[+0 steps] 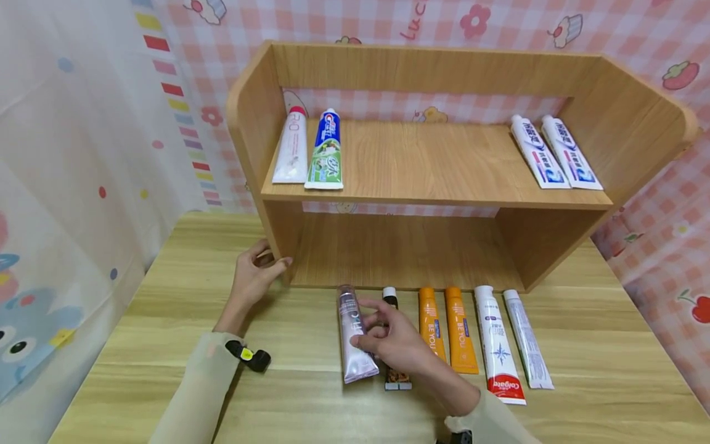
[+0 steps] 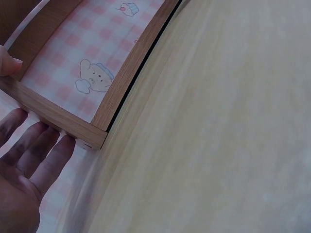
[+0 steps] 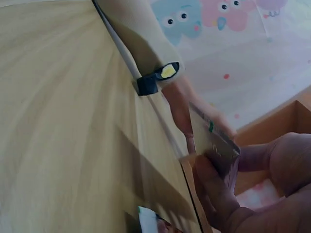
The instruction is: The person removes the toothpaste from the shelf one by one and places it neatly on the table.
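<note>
Tube (image 1: 350,327), pale pink, pinched in right hand (image 1: 398,340) over counter (image 1: 299,394), just before shelf (image 1: 427,160); left hand (image 1: 254,277) grips shelf's side edge. Squeeze lightly, likely soft; clear the black tube (image 1: 397,378) alongside.

There are ten tubes (image 1: 501,342), two hands (image 1: 395,340), one shelf unit (image 1: 427,157) and one table (image 1: 299,407).
</note>
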